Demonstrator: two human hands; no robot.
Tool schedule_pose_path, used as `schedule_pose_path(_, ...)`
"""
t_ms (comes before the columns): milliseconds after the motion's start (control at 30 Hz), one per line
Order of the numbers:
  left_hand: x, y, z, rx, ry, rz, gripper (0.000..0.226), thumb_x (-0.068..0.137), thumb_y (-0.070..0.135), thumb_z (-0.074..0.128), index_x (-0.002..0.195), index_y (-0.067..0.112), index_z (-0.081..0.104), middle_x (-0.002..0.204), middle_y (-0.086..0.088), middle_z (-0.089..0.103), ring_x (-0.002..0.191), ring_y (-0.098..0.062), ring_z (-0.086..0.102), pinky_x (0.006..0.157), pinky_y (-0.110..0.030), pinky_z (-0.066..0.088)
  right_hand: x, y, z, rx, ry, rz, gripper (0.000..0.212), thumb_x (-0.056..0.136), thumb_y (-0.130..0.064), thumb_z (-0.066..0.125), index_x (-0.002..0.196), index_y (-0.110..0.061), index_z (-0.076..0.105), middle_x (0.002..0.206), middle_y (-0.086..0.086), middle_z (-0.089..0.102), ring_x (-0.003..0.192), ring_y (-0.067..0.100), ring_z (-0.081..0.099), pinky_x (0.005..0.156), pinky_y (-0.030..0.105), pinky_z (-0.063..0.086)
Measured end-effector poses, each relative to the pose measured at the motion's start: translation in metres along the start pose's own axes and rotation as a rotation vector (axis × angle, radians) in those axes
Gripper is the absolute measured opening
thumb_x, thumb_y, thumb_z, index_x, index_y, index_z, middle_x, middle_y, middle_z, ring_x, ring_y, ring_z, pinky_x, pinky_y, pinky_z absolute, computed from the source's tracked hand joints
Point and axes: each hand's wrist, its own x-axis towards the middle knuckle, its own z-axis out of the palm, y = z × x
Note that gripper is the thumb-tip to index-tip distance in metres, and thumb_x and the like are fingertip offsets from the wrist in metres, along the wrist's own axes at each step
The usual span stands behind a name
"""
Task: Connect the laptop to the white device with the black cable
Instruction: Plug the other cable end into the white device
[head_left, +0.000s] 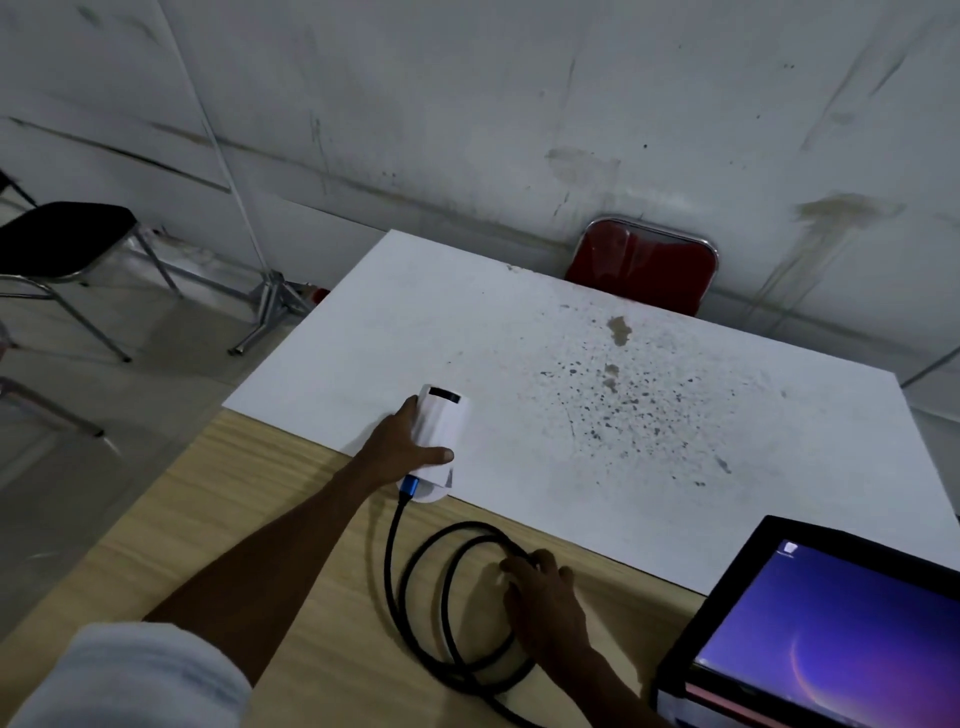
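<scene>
Stained white board (649, 395) over the far part of the wooden table (208, 519), red chair (644, 270) behind its far edge. Laptop (831, 634) at the near right corner, screen lit. Black cable (452, 597) looped mid-table (blue plug already in). Left hand (405, 447) wrapped around white device (441, 436) at the board's near edge. Right hand (540, 597) spread loosely, fingertips on the coil.

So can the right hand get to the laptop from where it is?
Probably yes. The right hand rests on the coiled black cable, and the laptop sits open just to its right. Only bare wooden table shows between them, so nothing seems to block the way.
</scene>
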Motion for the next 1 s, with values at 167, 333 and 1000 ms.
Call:
schedule_pose_path(167,0.0,-0.002,0.0,-0.052,-0.037,-0.001,0.111,0.068,0.04,0.086,0.153,0.022,0.016,0.154,-0.004,0.038,0.136,-0.026,0.043,0.112,-0.048,0.041,-0.001,-0.001,-0.001,0.013,0.007,-0.004,0.034,0.096,-0.023,0.046,0.128,-0.034,0.053,0.139,0.0,0.041,0.12,0.027,0.039,0.079,0.032,0.05)
schedule_pose_path(333,-0.001,-0.002,0.002,-0.063,-0.024,-0.011,0.112,0.068,0.04,0.086,0.153,0.024,0.014,0.157,-0.003,0.034,0.138,-0.025,0.041,0.108,-0.039,0.041,-0.004,0.0,0.0,0.025,-0.006,-0.013,0.031,0.096,-0.023,0.047,0.125,-0.033,0.055,0.142,-0.002,0.04,0.122,0.028,0.038,0.084,0.035,0.052)
schedule_pose_path(1000,-0.036,0.009,-0.008,0.01,0.036,-0.08,0.103,0.082,0.054,0.068,0.154,0.016,0.006,0.162,-0.011,0.021,0.146,-0.03,0.028,0.116,-0.042,0.029,-0.013,0.008,-0.016,0.098,-0.041,-0.02,0.038,0.097,-0.016,0.043,0.128,-0.033,0.057,0.129,0.005,0.053,0.113,0.032,0.054,0.091,0.038,0.052)
